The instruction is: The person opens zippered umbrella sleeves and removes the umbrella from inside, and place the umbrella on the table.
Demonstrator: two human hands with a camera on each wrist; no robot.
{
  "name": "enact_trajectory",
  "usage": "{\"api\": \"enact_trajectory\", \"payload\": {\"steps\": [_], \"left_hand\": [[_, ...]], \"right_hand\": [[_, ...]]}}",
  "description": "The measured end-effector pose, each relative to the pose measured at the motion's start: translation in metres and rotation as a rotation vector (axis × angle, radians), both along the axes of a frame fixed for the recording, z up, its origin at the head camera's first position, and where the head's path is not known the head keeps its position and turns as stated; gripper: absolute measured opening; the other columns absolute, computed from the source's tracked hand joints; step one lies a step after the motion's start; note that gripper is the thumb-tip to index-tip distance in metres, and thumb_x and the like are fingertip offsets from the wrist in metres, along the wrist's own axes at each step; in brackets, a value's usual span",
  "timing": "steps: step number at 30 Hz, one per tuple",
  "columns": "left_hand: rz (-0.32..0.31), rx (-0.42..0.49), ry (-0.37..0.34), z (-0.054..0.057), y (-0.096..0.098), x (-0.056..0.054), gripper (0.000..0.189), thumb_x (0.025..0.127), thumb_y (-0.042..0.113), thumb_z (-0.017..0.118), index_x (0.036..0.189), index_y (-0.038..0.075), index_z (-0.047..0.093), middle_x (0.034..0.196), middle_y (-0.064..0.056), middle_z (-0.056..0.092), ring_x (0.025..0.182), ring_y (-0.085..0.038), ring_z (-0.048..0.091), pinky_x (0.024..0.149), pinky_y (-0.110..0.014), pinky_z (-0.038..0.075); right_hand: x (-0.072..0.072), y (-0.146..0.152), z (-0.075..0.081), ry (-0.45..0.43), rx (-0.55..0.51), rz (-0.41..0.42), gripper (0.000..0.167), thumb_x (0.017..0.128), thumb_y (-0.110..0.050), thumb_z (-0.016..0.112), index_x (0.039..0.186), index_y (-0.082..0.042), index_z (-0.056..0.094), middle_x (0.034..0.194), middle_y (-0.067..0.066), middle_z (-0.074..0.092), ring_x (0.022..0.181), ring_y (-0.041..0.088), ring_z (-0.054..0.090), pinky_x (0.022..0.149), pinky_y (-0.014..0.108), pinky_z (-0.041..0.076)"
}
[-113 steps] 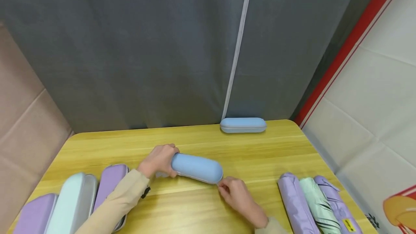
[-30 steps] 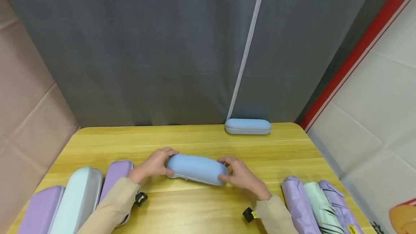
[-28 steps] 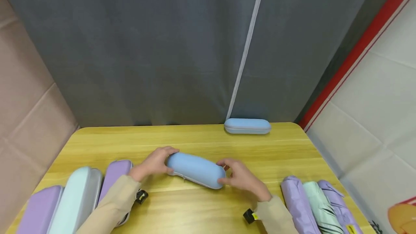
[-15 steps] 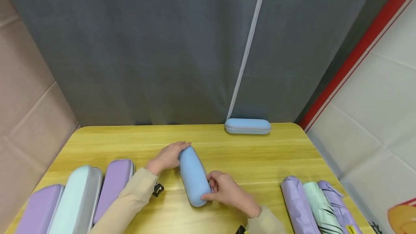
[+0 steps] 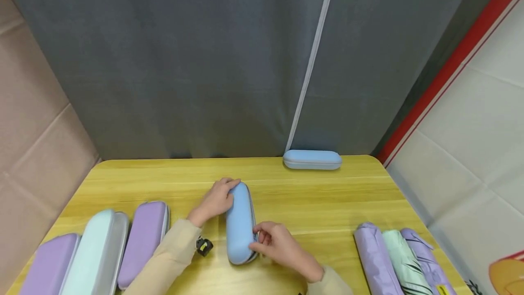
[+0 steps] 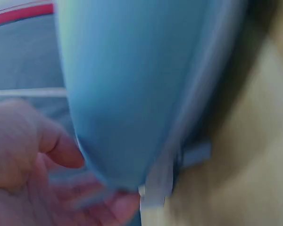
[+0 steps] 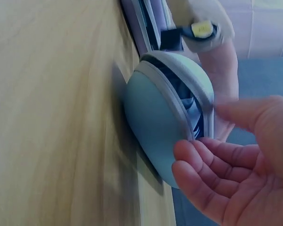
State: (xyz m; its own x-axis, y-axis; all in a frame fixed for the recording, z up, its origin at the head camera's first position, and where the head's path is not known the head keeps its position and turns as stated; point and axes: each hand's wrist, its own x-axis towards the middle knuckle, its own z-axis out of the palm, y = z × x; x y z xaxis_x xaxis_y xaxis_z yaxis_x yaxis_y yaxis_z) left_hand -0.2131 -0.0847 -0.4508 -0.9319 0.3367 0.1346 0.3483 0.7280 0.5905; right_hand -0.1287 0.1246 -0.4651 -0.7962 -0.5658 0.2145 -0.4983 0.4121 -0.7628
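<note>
A light blue zip case (image 5: 240,222) stands on its edge on the table, its length pointing toward me. My left hand (image 5: 217,199) holds its far end; in the left wrist view the thumb and fingers lie around that end, beside a grey tab (image 6: 156,181). My right hand (image 5: 280,246) pinches at the zip seam on the near right side. The right wrist view shows the zip (image 7: 167,87) parted at the near end, with dark folded fabric (image 7: 192,110) in the gap. The zip pull is hidden at the right fingertips.
Two purple cases (image 5: 143,242) and a mint case (image 5: 88,249) stand at the left. Another blue case (image 5: 312,159) lies by the table's back edge. Folded umbrellas, purple (image 5: 377,258) and mint (image 5: 405,261), lie at the right. A grey curtain (image 5: 184,67) hangs behind the wooden table (image 5: 323,204).
The blue case has turned from lying crosswise to pointing toward me. The left hand moved slightly right and stays at its far end; the right hand moved down and left to the near end's seam.
</note>
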Motion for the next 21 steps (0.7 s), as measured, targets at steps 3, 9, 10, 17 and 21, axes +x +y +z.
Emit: {"api": "enact_trajectory", "payload": {"steps": [3, 9, 10, 17, 21], "left_hand": [[0.119, 0.107, -0.054, -0.001, 0.008, 0.013, 0.057, 0.090, 0.021, 0.056, 0.133, -0.012, 0.041, 0.127, -0.032, 0.046, 0.112, -0.044, 0.049, 0.092, -0.053, 0.042], [0.237, 0.160, -0.125, -0.002, 0.017, 0.025, 0.095, 0.076, 0.037, 0.073, 0.138, -0.015, 0.025, 0.119, -0.036, 0.045, 0.101, -0.043, 0.053, 0.079, -0.053, 0.049], [0.242, 0.168, -0.134, -0.002, 0.017, 0.026, 0.095, 0.074, 0.034, 0.074, 0.138, -0.015, 0.025, 0.118, -0.036, 0.046, 0.099, -0.043, 0.053, 0.077, -0.052, 0.049], [0.248, 0.340, -0.233, -0.011, 0.007, 0.024, 0.088, 0.076, 0.023, 0.071, 0.139, -0.014, 0.022, 0.124, -0.037, 0.045, 0.106, -0.045, 0.051, 0.084, -0.053, 0.047], [0.275, 0.512, -0.383, -0.013, -0.001, 0.028, 0.090, 0.080, 0.022, 0.066, 0.143, -0.011, 0.013, 0.131, -0.037, 0.039, 0.115, -0.045, 0.046, 0.091, -0.053, 0.043]], "right_hand": [[-0.001, 0.001, -0.002, 0.066, 0.013, -0.005, 0.016, 0.089, -0.007, 0.062, 0.099, 0.005, 0.065, 0.075, 0.000, 0.059, 0.064, -0.001, 0.050, 0.056, 0.015, 0.046], [0.000, -0.003, 0.000, 0.122, 0.051, -0.049, 0.013, 0.087, -0.005, 0.064, 0.096, 0.005, 0.067, 0.074, 0.000, 0.058, 0.063, -0.001, 0.049, 0.055, 0.014, 0.044], [0.000, -0.005, 0.001, 0.123, 0.057, -0.062, 0.013, 0.087, -0.006, 0.064, 0.094, 0.004, 0.068, 0.073, -0.001, 0.058, 0.062, -0.001, 0.048, 0.054, 0.014, 0.044], [-0.003, -0.019, 0.005, 0.151, 0.122, -0.212, 0.025, 0.085, -0.017, 0.069, 0.095, 0.006, 0.069, 0.067, -0.004, 0.051, 0.056, -0.001, 0.041, 0.048, 0.015, 0.039], [-0.006, -0.030, 0.008, 0.175, 0.151, -0.304, 0.040, 0.082, -0.023, 0.072, 0.105, 0.009, 0.065, 0.072, 0.002, 0.052, 0.058, 0.003, 0.042, 0.048, 0.016, 0.040]]}}
